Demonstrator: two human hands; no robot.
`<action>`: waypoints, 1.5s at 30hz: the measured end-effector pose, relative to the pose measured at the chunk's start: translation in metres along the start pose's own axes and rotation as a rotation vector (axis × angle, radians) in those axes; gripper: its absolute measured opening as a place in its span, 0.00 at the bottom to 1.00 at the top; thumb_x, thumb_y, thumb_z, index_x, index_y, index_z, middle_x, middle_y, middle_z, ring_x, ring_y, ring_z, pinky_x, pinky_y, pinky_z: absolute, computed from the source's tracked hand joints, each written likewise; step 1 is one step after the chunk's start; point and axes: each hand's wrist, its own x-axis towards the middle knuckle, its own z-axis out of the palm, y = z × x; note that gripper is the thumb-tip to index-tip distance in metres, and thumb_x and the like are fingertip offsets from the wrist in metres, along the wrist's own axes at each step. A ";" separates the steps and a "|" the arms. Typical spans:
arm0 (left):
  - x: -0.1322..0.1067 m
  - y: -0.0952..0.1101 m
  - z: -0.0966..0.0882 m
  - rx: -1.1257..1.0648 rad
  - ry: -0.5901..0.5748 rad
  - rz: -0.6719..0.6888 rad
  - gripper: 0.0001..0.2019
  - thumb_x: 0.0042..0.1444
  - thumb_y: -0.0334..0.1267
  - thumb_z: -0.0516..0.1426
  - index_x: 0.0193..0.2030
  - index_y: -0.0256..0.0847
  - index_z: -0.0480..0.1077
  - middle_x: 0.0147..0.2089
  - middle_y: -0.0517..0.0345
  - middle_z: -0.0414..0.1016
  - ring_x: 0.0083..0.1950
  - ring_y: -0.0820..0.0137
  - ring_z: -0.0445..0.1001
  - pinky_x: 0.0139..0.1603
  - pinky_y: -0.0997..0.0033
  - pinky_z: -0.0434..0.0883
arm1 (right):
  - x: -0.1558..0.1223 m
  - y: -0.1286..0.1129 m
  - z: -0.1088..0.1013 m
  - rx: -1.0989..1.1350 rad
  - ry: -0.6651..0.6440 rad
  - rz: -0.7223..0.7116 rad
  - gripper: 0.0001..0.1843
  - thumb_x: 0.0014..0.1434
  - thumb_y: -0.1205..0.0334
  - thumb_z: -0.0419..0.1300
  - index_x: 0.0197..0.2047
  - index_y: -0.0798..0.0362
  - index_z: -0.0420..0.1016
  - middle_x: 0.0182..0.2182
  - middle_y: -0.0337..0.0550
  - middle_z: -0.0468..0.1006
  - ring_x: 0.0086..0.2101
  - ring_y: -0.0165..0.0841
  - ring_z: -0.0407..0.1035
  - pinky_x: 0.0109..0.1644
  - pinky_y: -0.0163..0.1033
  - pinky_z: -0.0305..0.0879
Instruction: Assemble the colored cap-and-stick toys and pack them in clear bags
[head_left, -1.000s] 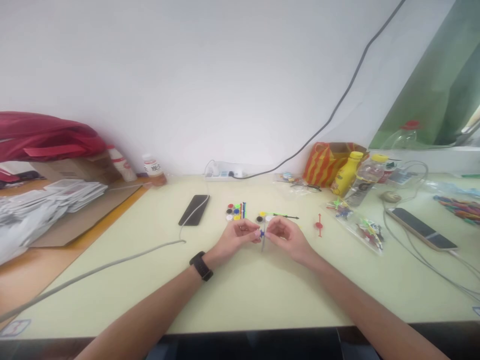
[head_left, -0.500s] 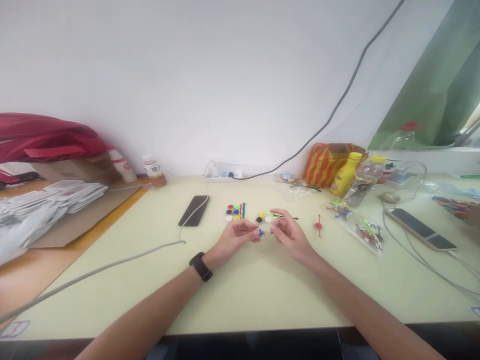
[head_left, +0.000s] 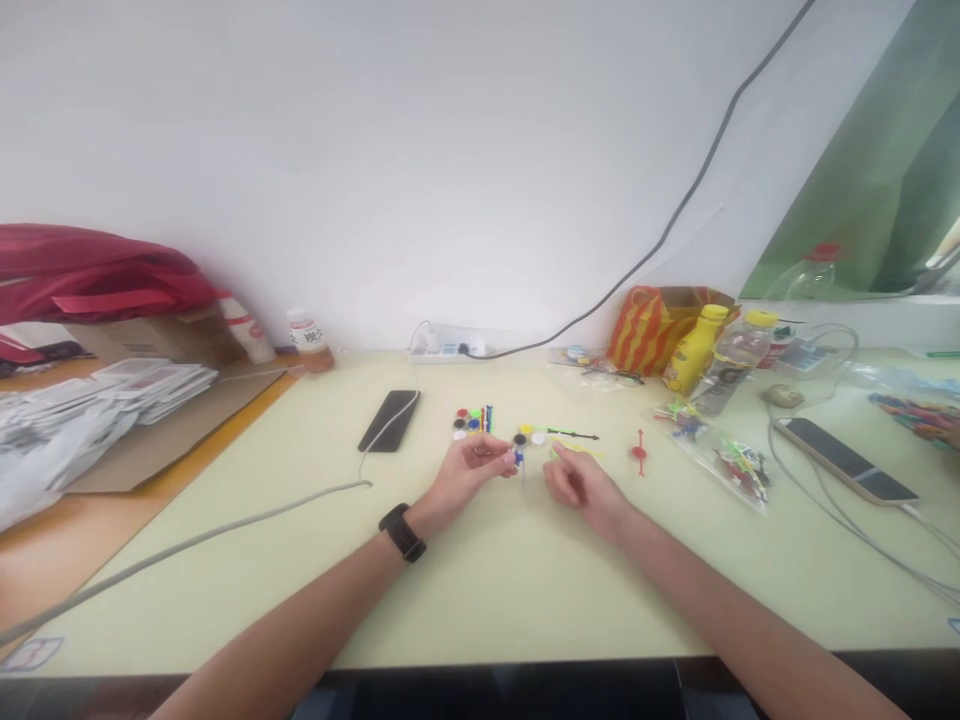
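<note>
1. Blue piece, five o'clock from centre: partly covered by the left hand, shape too small to tell.
2. Right hand: curled fingers hide any grip.
3. Red fabric, nine o'clock: cut by the left edge.
4. Coloured strands, three o'clock: blurred.

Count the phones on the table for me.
2. One phone lies left of the left hand, a cable across it; the other phone lies right of the clear bag.
</note>
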 end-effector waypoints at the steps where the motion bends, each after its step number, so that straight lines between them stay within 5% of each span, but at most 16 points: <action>1: 0.000 0.000 0.000 -0.003 -0.002 -0.002 0.13 0.53 0.41 0.70 0.39 0.36 0.76 0.38 0.54 0.80 0.38 0.68 0.80 0.44 0.67 0.75 | 0.000 -0.001 0.001 0.009 0.018 -0.016 0.34 0.65 0.38 0.54 0.15 0.51 0.59 0.16 0.35 0.56 0.20 0.28 0.52 0.26 0.39 0.50; 4: 0.000 0.001 0.001 -0.006 -0.034 -0.005 0.13 0.53 0.41 0.71 0.39 0.36 0.76 0.38 0.54 0.80 0.38 0.69 0.80 0.45 0.67 0.75 | 0.003 -0.002 0.004 0.002 0.081 -0.097 0.21 0.58 0.42 0.66 0.29 0.51 0.69 0.23 0.36 0.68 0.24 0.29 0.59 0.29 0.37 0.57; 9: -0.001 0.001 0.001 0.011 -0.082 -0.009 0.13 0.54 0.41 0.70 0.41 0.36 0.76 0.37 0.53 0.81 0.39 0.68 0.79 0.46 0.66 0.75 | 0.007 0.004 0.003 -0.064 0.129 -0.177 0.19 0.55 0.46 0.71 0.39 0.49 0.71 0.32 0.39 0.73 0.29 0.30 0.64 0.28 0.36 0.62; 20: -0.002 0.000 0.002 0.011 -0.128 -0.014 0.14 0.54 0.41 0.70 0.42 0.35 0.76 0.38 0.52 0.81 0.39 0.68 0.79 0.45 0.67 0.75 | 0.007 0.007 0.003 -0.176 0.113 -0.202 0.18 0.58 0.45 0.67 0.39 0.50 0.71 0.34 0.41 0.72 0.31 0.32 0.67 0.28 0.35 0.64; 29: -0.002 0.002 0.002 0.034 -0.104 -0.031 0.13 0.56 0.41 0.69 0.42 0.35 0.76 0.37 0.53 0.80 0.39 0.68 0.80 0.45 0.67 0.75 | -0.006 0.001 0.008 -0.425 0.212 -0.435 0.27 0.68 0.49 0.56 0.67 0.44 0.57 0.36 0.39 0.71 0.29 0.32 0.64 0.35 0.39 0.65; 31: -0.002 0.001 0.002 0.033 -0.100 -0.031 0.13 0.56 0.41 0.69 0.42 0.35 0.76 0.37 0.53 0.80 0.38 0.68 0.80 0.44 0.67 0.75 | -0.006 0.001 0.006 -0.420 0.196 -0.425 0.20 0.69 0.48 0.54 0.61 0.46 0.66 0.34 0.38 0.71 0.28 0.31 0.63 0.35 0.39 0.63; 33: -0.001 0.001 0.002 0.034 -0.092 -0.033 0.13 0.56 0.41 0.69 0.41 0.35 0.76 0.37 0.53 0.80 0.38 0.68 0.79 0.44 0.67 0.75 | -0.005 0.001 0.002 -0.422 0.118 -0.348 0.21 0.72 0.46 0.48 0.39 0.50 0.76 0.27 0.39 0.69 0.26 0.31 0.61 0.33 0.39 0.60; 36: -0.001 0.000 0.002 0.039 -0.084 -0.029 0.13 0.55 0.41 0.69 0.40 0.35 0.75 0.36 0.53 0.80 0.38 0.68 0.79 0.43 0.68 0.75 | -0.002 -0.001 -0.004 -0.422 0.055 -0.253 0.34 0.72 0.44 0.46 0.17 0.52 0.64 0.17 0.38 0.61 0.23 0.30 0.57 0.31 0.40 0.55; 40: -0.001 0.001 0.002 0.039 -0.083 -0.025 0.13 0.55 0.42 0.69 0.40 0.34 0.75 0.36 0.52 0.80 0.38 0.69 0.79 0.44 0.68 0.75 | 0.002 -0.003 -0.004 -0.284 0.143 -0.262 0.24 0.65 0.44 0.60 0.25 0.51 0.63 0.21 0.34 0.63 0.24 0.29 0.56 0.29 0.37 0.53; 45: -0.002 0.003 0.003 0.037 -0.106 -0.017 0.13 0.55 0.41 0.69 0.40 0.35 0.75 0.36 0.53 0.80 0.38 0.68 0.79 0.44 0.66 0.75 | 0.004 0.002 0.003 -0.160 0.089 -0.220 0.17 0.59 0.49 0.68 0.37 0.50 0.67 0.31 0.37 0.71 0.30 0.30 0.64 0.32 0.35 0.60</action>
